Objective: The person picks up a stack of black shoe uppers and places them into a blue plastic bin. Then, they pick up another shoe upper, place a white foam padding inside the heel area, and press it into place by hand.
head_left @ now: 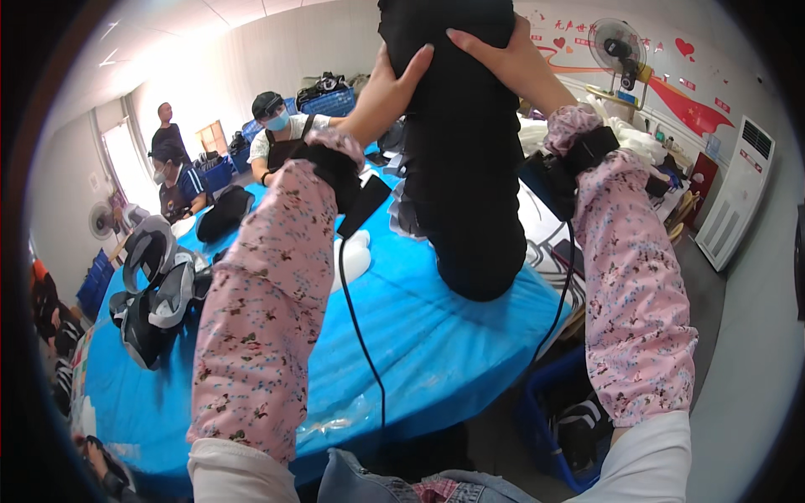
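Observation:
A long, rounded black bundle (465, 184) with ridged side edges stands between my arms above the table. It looks like many soft, sole-shaped pieces stacked together, but I cannot tell for sure. My left hand (392, 88) clasps its upper left side, and my right hand (503, 63) clasps its upper right. Both thumbs press on the near face; the other fingers are mostly hidden behind it. Scalloped grey pieces (407, 210) show along its left edge. White oval pads (354, 258) lie on the table left of it.
Blue sheeting covers the table (402, 352). Grey and black shoes (155, 289) are piled on its left. Co-workers sit across, one (281, 134) close to my left hand. A blue crate (558, 427) with shoes stands below right. Cords hang from both my wrists.

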Demonstrator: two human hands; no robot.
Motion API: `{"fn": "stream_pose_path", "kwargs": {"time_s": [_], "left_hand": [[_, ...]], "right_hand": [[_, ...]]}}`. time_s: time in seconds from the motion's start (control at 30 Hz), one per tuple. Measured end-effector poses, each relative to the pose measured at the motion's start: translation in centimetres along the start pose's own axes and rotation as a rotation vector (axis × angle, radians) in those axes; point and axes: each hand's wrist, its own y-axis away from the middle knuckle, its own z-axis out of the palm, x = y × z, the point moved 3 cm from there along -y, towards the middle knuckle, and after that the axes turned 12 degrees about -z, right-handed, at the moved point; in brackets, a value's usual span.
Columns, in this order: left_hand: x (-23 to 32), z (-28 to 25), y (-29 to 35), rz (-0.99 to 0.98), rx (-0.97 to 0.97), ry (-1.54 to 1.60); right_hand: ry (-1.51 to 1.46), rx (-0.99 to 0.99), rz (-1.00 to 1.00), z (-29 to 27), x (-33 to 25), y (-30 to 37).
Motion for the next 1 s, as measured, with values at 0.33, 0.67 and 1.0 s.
{"fn": "stream_pose_path", "kwargs": {"time_s": [0.33,0.67,1.0], "left_hand": [[3.2,-9.8,9.0,-0.399,-0.201,0.064],[-1.0,-29.1,29.2,-0.642,-0.470,0.978],[-12.3,-33.6,48.7,-0.953,-0.011,1.194]], "right_hand": [[-0.603,-0.276,-0.244,2.1,-6.7,2.8],[-0.248,-0.514,0.866,5.2,12.1,23.2],[-0.995,-0.293,0.941,8.1,7.3,26.4]]}}
